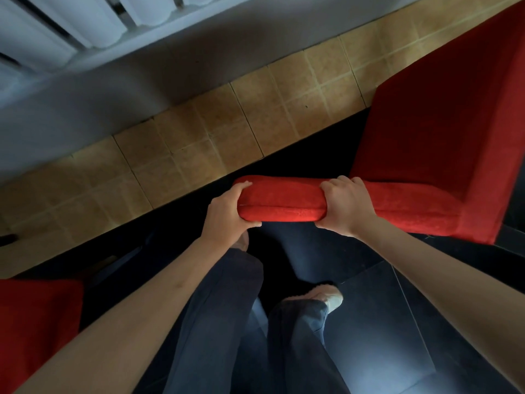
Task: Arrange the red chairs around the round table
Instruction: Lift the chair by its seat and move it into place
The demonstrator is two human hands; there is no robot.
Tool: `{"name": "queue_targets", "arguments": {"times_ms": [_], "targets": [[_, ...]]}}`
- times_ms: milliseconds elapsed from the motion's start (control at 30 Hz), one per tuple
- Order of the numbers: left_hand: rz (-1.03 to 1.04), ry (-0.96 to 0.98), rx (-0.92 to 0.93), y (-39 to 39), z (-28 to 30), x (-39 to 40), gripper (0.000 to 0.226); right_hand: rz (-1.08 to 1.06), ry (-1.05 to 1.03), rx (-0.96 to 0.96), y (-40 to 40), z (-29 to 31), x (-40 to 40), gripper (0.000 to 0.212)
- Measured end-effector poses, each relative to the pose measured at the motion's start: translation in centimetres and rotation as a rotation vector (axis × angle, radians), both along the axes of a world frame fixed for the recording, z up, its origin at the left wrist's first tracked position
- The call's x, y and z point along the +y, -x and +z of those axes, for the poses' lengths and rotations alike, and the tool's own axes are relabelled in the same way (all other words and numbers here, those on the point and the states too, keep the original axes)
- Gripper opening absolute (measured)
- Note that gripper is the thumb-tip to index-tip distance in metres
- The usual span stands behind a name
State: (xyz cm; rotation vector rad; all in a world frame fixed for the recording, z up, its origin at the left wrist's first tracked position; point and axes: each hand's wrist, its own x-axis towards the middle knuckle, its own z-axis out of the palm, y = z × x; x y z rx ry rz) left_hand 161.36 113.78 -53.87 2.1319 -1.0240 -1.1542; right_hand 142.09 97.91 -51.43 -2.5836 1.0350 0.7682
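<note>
We look down at our left hand (227, 214) and right hand (345, 207), both curled tight around the padded top rail of a red chair (426, 132). The rail's long axis runs left to right across our view; the seat extends away toward the upper right, over dark floor (383, 322) beside tan tiles (199, 143). Another red chair (34, 322) sits at lower left. No round surface is visible, so we judge the arranging unfinished.
</note>
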Motion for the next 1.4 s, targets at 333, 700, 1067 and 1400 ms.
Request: {"name": "queue_targets", "arguments": {"times_ms": [333,700,1067,1400], "targets": [[-0.101,0.074,-0.048,-2.2,4.6,-2.8,0.068,-0.045,0.005,-0.074,-0.9,3.9,-1.8,0.046],[-0.199,0.128,-0.179,-4.8,12.5,-4.1,0.054,-0.036,0.039,-0.218,-1.0,10.3,-1.9,0.059],[-0.385,0.103,-0.039,-3.6,15.8,-3.3,0.054,-0.025,-0.026,-0.131,1.1,15.0,-1.4,0.036],[-0.377,0.145,-0.124,-0.7,20.2,-5.4,0.031,-0.054,-0.021,-0.126,3.5,19.8,-3.9,0.038]]}}
